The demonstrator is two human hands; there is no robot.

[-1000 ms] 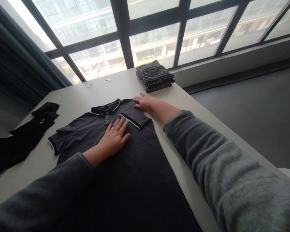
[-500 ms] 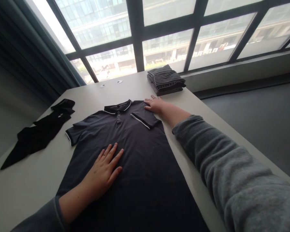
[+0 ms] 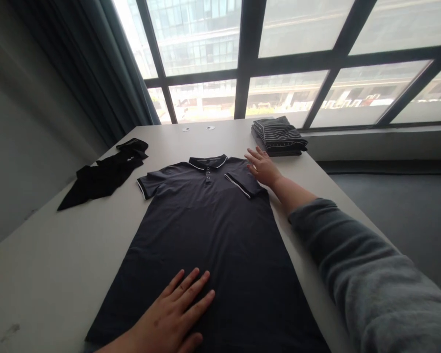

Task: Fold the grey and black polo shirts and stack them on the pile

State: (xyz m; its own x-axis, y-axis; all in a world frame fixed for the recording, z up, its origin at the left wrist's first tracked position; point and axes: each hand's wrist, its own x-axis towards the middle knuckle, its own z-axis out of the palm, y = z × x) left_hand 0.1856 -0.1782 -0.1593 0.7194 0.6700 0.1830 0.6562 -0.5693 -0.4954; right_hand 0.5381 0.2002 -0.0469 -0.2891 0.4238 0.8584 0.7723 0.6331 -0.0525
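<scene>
A dark navy short-sleeved polo shirt with white-trimmed collar and cuffs [image 3: 209, 230] lay flat, face up, in the middle of the pale grey tabletop [image 3: 51, 274], its collar toward the windows. The left hand [image 3: 176, 314] lay palm down with fingers spread on the shirt's lower front, near the hem, gripping nothing; half a second earlier it had rested higher up on the shirt, about mid-chest, and a second earlier just below the button placket. The right hand [image 3: 263, 166] stayed at the shirt's right shoulder, open and flat with fingers splayed, touching the edge of the sleeve that was folded in over the chest, as it had been in both earlier views. A crumpled black garment [image 3: 103, 172] lay well to the left of the shirt, apart from it. A folded stack of dark white-striped clothes [image 3: 279, 135] sat beyond the shirt's right shoulder, near the right hand.
</scene>
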